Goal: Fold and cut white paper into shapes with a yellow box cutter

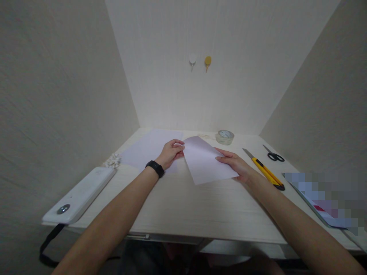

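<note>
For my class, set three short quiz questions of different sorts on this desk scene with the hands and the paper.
1. True or false: the left hand and the right hand both touch the tilted white paper sheet.
2. Which lies nearer the right hand: A, the yellow utility knife, or B, the black-handled scissors?
3. Fill in: the clear roll of tape sits ____ the sheet, towards the wall.

Key: 1 true: the left hand pinches its left corner and the right hand lies flat on its right edge. 2 A. 3 behind.
</note>
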The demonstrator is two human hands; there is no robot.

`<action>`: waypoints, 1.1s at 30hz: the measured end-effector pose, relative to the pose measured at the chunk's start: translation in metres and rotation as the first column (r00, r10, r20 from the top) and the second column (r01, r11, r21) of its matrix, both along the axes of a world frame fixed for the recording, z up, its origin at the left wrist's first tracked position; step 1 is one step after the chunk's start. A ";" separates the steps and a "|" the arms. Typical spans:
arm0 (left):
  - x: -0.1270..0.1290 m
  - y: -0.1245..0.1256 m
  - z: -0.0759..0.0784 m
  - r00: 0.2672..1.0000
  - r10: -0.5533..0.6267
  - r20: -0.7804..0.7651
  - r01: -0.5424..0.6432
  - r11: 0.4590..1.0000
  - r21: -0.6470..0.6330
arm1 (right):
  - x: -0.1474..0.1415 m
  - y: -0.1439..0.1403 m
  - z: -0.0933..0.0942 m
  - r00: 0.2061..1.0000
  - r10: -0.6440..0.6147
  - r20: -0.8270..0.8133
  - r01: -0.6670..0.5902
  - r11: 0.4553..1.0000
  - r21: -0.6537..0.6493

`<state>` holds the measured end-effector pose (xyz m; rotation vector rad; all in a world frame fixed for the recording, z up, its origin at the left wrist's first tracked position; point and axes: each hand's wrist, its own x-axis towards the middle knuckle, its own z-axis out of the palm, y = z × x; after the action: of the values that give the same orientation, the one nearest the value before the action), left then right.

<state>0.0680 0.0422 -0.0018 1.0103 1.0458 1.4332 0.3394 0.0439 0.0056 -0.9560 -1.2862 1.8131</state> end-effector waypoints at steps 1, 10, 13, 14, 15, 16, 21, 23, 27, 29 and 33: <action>0.001 0.000 0.001 1.000 0.007 -0.006 -0.007 1.000 -0.023 | -0.001 -0.001 -0.001 1.000 -0.001 0.018 0.001 1.000 0.012; 0.008 -0.004 0.005 0.992 -0.091 0.086 0.098 0.992 -0.079 | -0.016 -0.002 -0.011 0.983 -0.173 0.052 0.151 0.945 0.289; 0.014 -0.008 0.006 0.992 -0.112 0.056 0.115 0.992 -0.042 | -0.019 0.000 -0.018 0.978 -0.190 0.088 0.140 0.906 0.399; 0.015 -0.009 0.006 0.993 -0.107 0.044 0.109 0.993 -0.034 | -0.019 0.000 -0.020 0.977 -0.187 0.107 0.128 0.903 0.411; 0.017 -0.009 0.006 0.996 -0.090 0.028 0.091 0.995 -0.030 | -0.020 0.000 -0.021 0.976 -0.179 0.122 0.115 0.904 0.411; 0.018 -0.010 0.006 0.998 -0.059 0.006 0.059 0.998 -0.026 | -0.020 -0.001 -0.022 0.978 -0.162 0.130 0.099 0.912 0.397; 0.019 -0.008 0.000 0.991 0.090 -0.101 -0.089 0.996 0.014 | -0.017 -0.006 -0.017 0.998 0.067 0.022 -0.070 0.968 0.242; 0.018 -0.007 -0.002 0.986 0.112 -0.124 -0.110 0.994 0.025 | -0.014 -0.008 -0.012 0.986 0.167 -0.025 -0.160 0.969 0.186; 0.023 -0.008 -0.003 0.969 0.168 -0.179 -0.160 0.985 0.060 | -0.011 -0.006 -0.008 0.984 0.149 -0.102 -0.139 0.986 0.097; 0.029 -0.011 -0.004 0.967 0.165 -0.194 -0.150 0.984 0.092 | -0.012 -0.004 -0.007 0.991 0.059 -0.118 -0.054 0.997 0.048; 0.047 -0.019 -0.007 0.954 0.114 -0.278 -0.074 0.986 0.150 | -0.020 0.000 0.000 0.997 -0.040 -0.072 0.040 0.999 -0.012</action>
<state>0.1149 0.0236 -0.0093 1.3132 1.2297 1.4820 0.3191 0.0439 0.0052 -0.9071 -1.2056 1.8093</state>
